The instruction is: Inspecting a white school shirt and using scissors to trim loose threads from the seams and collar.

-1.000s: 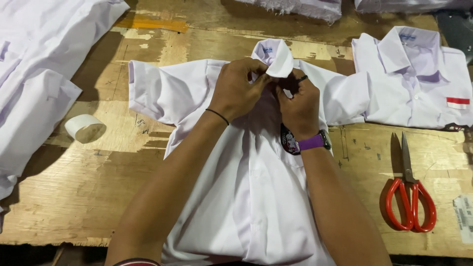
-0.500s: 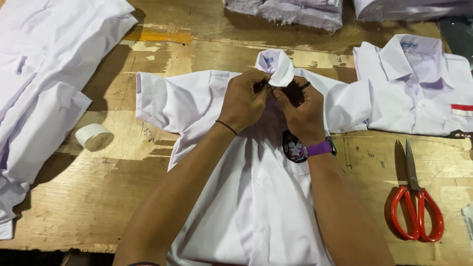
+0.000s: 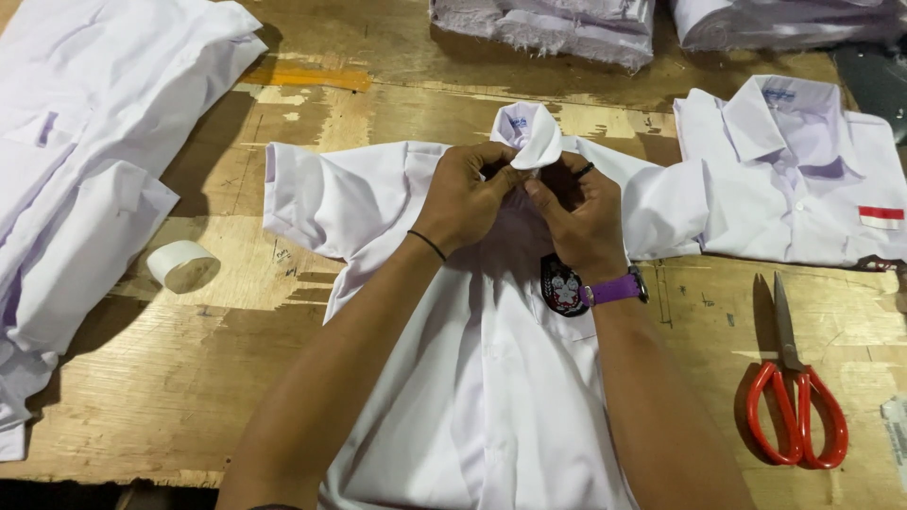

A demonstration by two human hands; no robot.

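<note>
A white short-sleeved shirt [image 3: 491, 378] lies front up on the wooden table [image 3: 189, 378], collar away from me. My left hand [image 3: 465, 196] and my right hand [image 3: 578, 215] meet just below the raised collar [image 3: 531, 132], both pinching the shirt front at the neck. A dark badge [image 3: 561, 286] on the chest pocket shows under my right wrist, which wears a purple watch strap. What the fingertips grip is hidden between the hands.
Red-handled scissors [image 3: 792, 397] lie at the right. A roll of white tape [image 3: 181, 265] sits at the left. Another white shirt [image 3: 794, 179] lies at the right, with white garments [image 3: 85, 170] heaped at the left and folded stacks [image 3: 557, 24] at the back.
The view has shifted slightly, so everything sits a little lower and to the right in the frame. Both hands stay at the collar with small finger movements.
</note>
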